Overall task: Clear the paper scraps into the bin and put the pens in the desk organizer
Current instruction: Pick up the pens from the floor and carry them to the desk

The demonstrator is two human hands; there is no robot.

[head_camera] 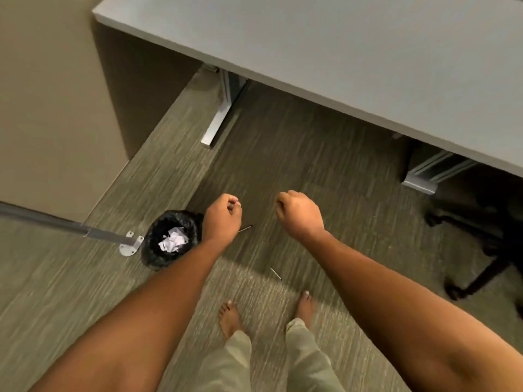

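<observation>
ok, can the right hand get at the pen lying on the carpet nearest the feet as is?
Probably yes. The pen lies in the open on the carpet, ahead of the feet, with nothing over or beside it. The right hand hangs loosely curled well above it, so the person would need to bend down first.

Left hand (222, 219) and right hand (298, 215) curled, arms extended forward.

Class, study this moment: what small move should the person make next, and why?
Probably reach down for the nearer thin dark pen on the grey carpet. Crumpled white paper scraps already sit in the small black-lined bin, a second thin pen also lies loose, and the left hand and right hand look curled, apparently empty.
</observation>
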